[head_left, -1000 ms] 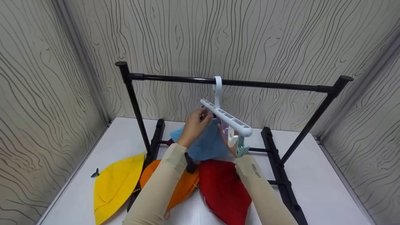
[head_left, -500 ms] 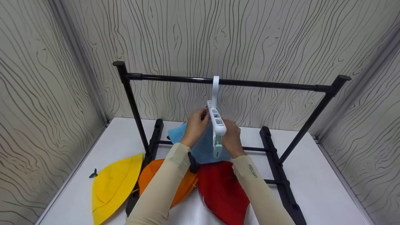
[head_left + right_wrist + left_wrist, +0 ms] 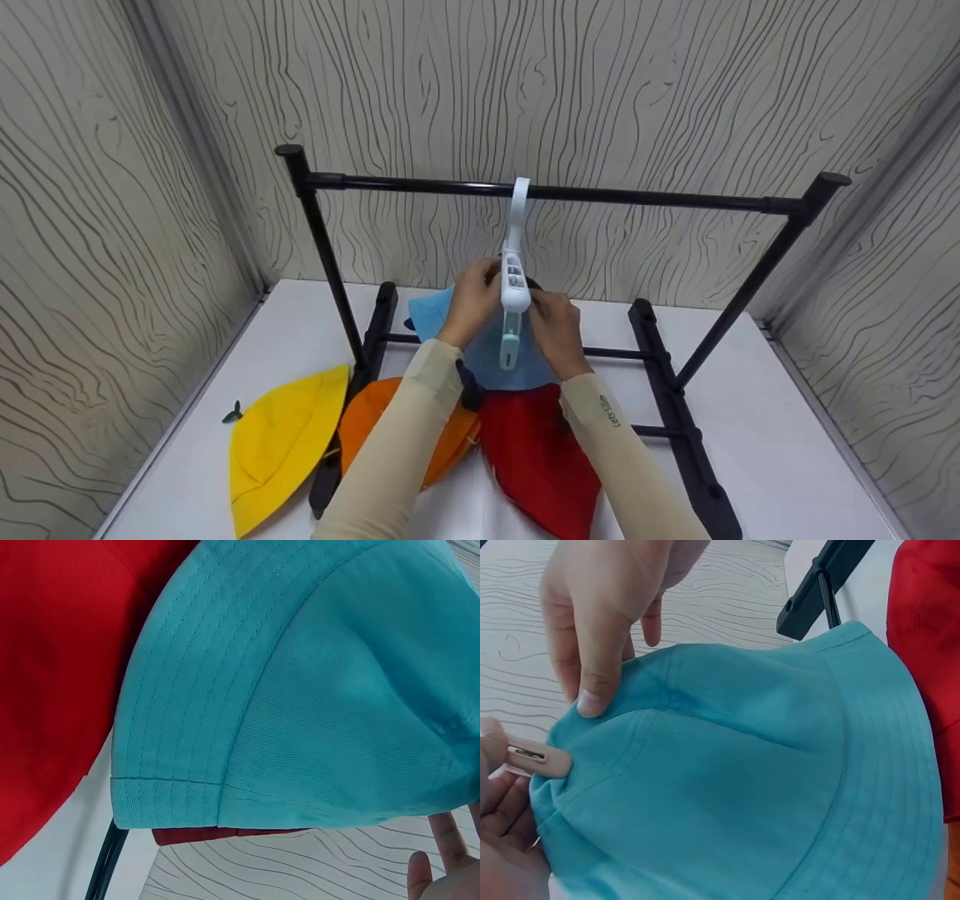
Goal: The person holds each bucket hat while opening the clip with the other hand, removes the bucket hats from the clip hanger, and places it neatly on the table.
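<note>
A light blue bucket hat (image 3: 727,765) hangs folded under a white clip hanger (image 3: 516,296). The hanger hooks over the black rail (image 3: 637,196) and points end-on at me, a mint clip (image 3: 510,351) at its near end. My left hand (image 3: 472,300) pinches a pale pink clip (image 3: 544,759) at the hat's crown, as the left wrist view shows. From the other side my right hand (image 3: 556,330) holds the crown's edge, thumb on top. The hanger partly covers the fingertips in the head view.
A yellow hat (image 3: 289,442), an orange hat (image 3: 446,450) and a red hat (image 3: 536,457) lie in front on the white table (image 3: 795,450). Black rack feet (image 3: 675,420) stand on both sides. A patterned wall (image 3: 480,90) rises behind.
The hanger has turned from slanting right to end-on. My right hand has come up from beneath the clips to the hat's crown. The left hand stays beside the hanger.
</note>
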Action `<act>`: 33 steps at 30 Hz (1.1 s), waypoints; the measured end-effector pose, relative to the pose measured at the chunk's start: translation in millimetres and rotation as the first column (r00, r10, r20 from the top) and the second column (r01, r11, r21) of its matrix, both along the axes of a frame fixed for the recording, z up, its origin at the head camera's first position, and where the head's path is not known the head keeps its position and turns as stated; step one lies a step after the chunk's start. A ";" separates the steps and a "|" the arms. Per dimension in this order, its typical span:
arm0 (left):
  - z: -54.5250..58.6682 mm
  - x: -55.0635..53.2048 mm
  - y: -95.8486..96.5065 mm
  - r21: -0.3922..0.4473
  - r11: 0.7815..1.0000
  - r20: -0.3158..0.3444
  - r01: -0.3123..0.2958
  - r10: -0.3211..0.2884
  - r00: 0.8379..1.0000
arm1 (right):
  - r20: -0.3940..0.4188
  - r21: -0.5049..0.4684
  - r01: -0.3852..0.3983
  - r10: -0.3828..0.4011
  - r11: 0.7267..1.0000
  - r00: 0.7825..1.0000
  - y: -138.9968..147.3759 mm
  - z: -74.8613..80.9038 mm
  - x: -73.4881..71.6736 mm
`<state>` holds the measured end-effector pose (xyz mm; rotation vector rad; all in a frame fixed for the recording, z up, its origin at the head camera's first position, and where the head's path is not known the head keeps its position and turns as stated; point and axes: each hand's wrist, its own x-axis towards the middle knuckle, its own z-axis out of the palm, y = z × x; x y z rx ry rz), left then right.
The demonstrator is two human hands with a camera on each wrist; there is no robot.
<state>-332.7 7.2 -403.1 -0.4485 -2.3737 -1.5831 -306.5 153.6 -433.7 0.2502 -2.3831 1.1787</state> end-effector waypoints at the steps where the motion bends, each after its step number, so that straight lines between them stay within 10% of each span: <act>1: 4.5 3.5 0.1 -0.006 1.000 0.012 -0.012 0.012 1.000 | 0.028 -0.010 0.001 -0.001 1.000 1.000 0.0 0.5 0.3; 13: 16.1 12.1 4.7 0.002 0.999 0.099 -0.052 0.052 0.994 | 0.082 -0.062 0.022 -0.017 0.998 0.997 1.8 2.0 2.9; 33: 13.7 12.4 5.2 0.046 0.997 0.016 -0.069 0.069 0.998 | 0.047 -0.138 -0.035 0.042 0.990 0.998 1.2 1.7 6.7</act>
